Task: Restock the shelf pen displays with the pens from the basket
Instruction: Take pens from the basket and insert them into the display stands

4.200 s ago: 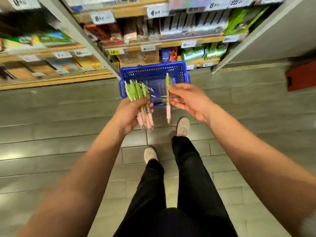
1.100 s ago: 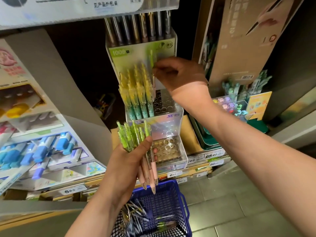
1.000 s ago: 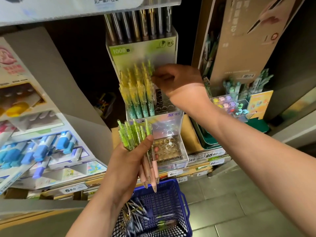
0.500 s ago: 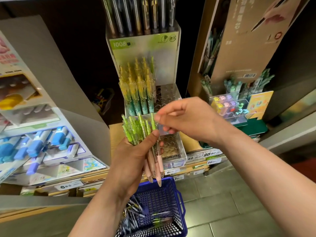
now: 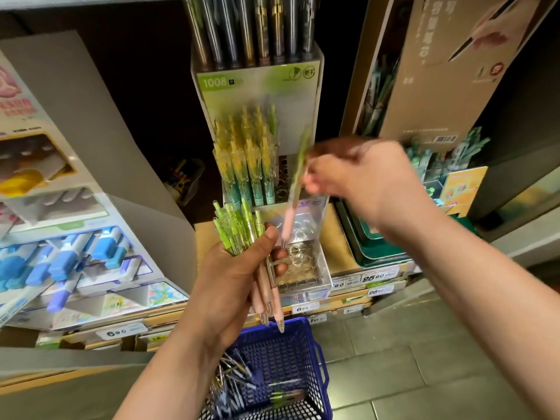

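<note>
Right hand (image 5: 360,183) pinches one pen (image 5: 292,195), near-upright, tip down, just right of the display (image 5: 257,165) rows' empty holes. Left hand (image 5: 239,277) grips the pen bundle (image 5: 242,237) below.

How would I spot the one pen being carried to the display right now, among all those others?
Find the tall clear display with the green 1008 card, mid-shelf. Just right of its standing yellow-and-teal pens, the right hand holds a single pen. It is blurred, tilted, green on top and pink below, and hangs alone, unlike the bunch gripped in the left hand.
</note>
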A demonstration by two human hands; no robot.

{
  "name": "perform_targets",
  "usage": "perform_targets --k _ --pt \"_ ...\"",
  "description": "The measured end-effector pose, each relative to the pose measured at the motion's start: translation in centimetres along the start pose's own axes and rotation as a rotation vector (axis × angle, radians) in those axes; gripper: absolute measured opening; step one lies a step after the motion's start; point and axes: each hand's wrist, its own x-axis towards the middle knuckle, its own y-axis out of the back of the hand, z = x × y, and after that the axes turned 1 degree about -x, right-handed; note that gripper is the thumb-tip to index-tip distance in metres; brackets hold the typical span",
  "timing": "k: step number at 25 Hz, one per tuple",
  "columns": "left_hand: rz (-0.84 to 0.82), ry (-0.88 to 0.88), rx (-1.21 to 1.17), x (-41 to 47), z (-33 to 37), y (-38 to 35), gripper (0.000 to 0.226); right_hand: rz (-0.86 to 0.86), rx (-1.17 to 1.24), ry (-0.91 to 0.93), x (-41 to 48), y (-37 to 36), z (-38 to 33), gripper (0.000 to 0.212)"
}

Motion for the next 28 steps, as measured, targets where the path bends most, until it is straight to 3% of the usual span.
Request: perform_targets --k 3,7,9,15,18,22,25,28 --pt "-0.009 0.002 -0.038 -0.1 -0.1 0.2 0.013 0.206 0.136 0.221 2.5 1.5 -2.1 0.022" --pt "-0.016 0.005 -0.034 -0.3 -0.4 0.4 0.017 0.290 -0.063 0.400 4.5 0.6 -2.4 0.018" --pt "-0.027 0.000 -0.024 -0.3 -0.5 0.4 0.021 0.275 -0.164 0.401 5.2 -0.2 -1.8 0.010" --pt "-0.046 -0.016 -0.001 -0.6 -0.4 0.5 0.024 0.157 -0.537 0.365 5.2 -1.5 -0.3 0.019" --pt "-0.039 -0.023 0.021 -0.7 -0.2 0.4 0.016 0.153 -0.556 0.352 5.0 -1.6 -0.3 0.020" --pt "-0.017 -0.040 0.004 -0.7 -0.1 0.0 0.019 0.004 -0.708 0.205 4.3 -1.2 -0.7 0.017" --pt "-0.018 -0.069 -0.021 -0.6 0.1 -0.1 0.029 -0.288 -0.322 -0.048 0.9 -0.9 0.1 0.012" --pt "0.024 -0.087 -0.036 -0.5 0.3 -0.2 0.048 -0.459 -0.132 -0.139 -1.3 -1.5 1.7 0.015"
